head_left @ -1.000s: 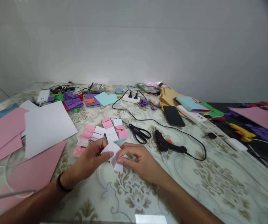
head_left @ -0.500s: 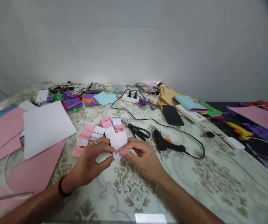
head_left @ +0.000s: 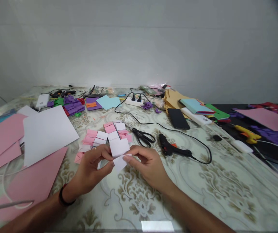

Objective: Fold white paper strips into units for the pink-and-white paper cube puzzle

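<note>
A small folded white paper piece (head_left: 118, 152) is held up just above the table between both hands. My left hand (head_left: 91, 171) pinches its left edge with thumb and fingers closed; a dark band circles that wrist. My right hand (head_left: 146, 166) pinches its right side, fingers curled. Just behind the hands lies a cluster of folded pink and white paper squares (head_left: 105, 136) on the patterned tablecloth (head_left: 134, 194).
Black scissors (head_left: 142, 137) and a black glue gun (head_left: 170, 148) with its cable lie right of the squares. Large white sheet (head_left: 47, 131) and pink sheets (head_left: 0, 137) lie left. A phone (head_left: 178, 118), power strip (head_left: 134, 102), coloured paper stacks and a yellow glue gun (head_left: 248, 135) sit farther back.
The white paper piece has been raised and turned upright between my fingers; it lay lower and flatter a second ago. Both hands shifted slightly, keeping their grip.
</note>
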### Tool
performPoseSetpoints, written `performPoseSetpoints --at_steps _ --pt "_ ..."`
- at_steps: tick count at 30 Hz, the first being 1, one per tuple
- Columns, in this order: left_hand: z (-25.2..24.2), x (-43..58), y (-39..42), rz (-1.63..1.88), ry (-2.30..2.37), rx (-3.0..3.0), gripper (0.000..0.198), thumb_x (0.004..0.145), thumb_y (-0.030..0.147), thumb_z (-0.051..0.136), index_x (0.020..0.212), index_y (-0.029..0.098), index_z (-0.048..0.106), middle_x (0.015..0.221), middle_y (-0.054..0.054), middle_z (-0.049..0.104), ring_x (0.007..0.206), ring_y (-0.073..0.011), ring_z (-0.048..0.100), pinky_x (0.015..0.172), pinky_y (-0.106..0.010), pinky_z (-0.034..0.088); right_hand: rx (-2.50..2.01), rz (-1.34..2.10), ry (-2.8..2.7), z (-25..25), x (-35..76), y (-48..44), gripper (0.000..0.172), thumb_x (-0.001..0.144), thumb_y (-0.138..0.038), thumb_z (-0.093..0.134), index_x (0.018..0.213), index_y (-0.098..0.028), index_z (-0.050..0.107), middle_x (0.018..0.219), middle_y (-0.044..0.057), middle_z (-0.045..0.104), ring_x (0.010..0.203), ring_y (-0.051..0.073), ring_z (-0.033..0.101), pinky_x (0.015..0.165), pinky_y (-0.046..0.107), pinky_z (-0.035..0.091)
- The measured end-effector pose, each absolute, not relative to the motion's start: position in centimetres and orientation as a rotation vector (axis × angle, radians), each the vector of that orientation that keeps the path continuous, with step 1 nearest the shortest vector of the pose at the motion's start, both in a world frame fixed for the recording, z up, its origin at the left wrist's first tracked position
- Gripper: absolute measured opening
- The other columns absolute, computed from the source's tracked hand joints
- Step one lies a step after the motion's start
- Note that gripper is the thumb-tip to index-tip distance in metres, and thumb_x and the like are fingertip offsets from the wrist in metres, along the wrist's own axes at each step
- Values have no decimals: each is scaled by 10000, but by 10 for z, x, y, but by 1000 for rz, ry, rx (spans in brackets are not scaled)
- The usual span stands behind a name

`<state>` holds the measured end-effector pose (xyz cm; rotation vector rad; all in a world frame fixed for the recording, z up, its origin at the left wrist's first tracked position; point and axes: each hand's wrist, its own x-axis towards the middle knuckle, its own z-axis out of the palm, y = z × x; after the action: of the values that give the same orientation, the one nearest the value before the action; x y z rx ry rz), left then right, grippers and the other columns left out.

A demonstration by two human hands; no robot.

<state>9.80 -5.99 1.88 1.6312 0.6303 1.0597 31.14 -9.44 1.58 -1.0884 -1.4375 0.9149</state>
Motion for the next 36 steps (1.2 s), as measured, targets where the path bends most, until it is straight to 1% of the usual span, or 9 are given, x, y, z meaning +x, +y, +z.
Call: performPoseSetpoints --at_steps 2,6,11,13,16,21,25,27,36 --pt "17 97 -61 1006 594 1567 85 948 243 722 969 227 641 922 -28 658 860 -170 648 783 -279 538 -1134 925 -1452 18 312 -93 157 896 -324 748 804 -197 758 784 24 764 735 179 685 706 289 509" --pt "13 96 -60 1016 714 1668 420 862 270 830 1195 287 575 1086 -33 666 967 -192 652 867 -312 547 -1178 883 -1583 23 311 -92 149 901 -286 707 782 -196 716 754 5 728 719 165 656 708 284 486" --pt "10 99 -55 911 813 1913 79 928 293 760 961 237 714 934 -27 700 902 -183 646 831 -295 498 -1193 800 -1657 21 309 -95 37 874 -244 714 866 -215 692 811 2 715 753 165 656 729 283 491" --pt "8 99 -55 925 849 1872 102 930 313 756 931 223 706 891 -25 703 839 -173 644 775 -285 489 -1194 820 -1592 17 307 -96 127 865 -266 741 965 -224 675 843 5 712 787 172 669 745 285 507" --pt "8 100 -58 1017 947 1730 252 869 334 816 1002 222 634 912 -21 694 821 -169 641 726 -270 483 -1153 923 -1443 13 305 -97 280 856 -318 784 1071 -230 628 842 -3 712 813 175 688 777 293 530" --pt "12 101 -59 935 933 1550 561 849 347 825 1296 248 500 867 -7 720 836 -192 666 755 -287 491 -1131 1066 -1343 13 304 -95 269 831 -393 823 980 -216 687 844 16 730 815 179 693 779 306 548" --pt "15 100 -55 753 958 1644 292 857 439 796 988 189 722 856 -38 707 796 -186 604 701 -282 448 -1205 1078 -1366 11 306 -93 254 829 -444 813 891 -209 738 771 7 689 732 174 645 693 308 519" --pt "17 100 -55 708 952 1644 318 886 488 753 850 174 724 775 -26 659 734 -169 558 649 -275 411 -1224 1076 -1378 11 307 -92 256 834 -453 803 896 -211 745 741 -3 658 698 167 613 665 307 494" --pt "15 101 -56 690 928 1550 363 891 499 739 775 161 676 686 8 550 651 -131 472 581 -254 331 -1232 1183 -1401 15 307 -93 310 854 -501 762 826 -204 678 662 -34 521 616 136 475 582 275 394"
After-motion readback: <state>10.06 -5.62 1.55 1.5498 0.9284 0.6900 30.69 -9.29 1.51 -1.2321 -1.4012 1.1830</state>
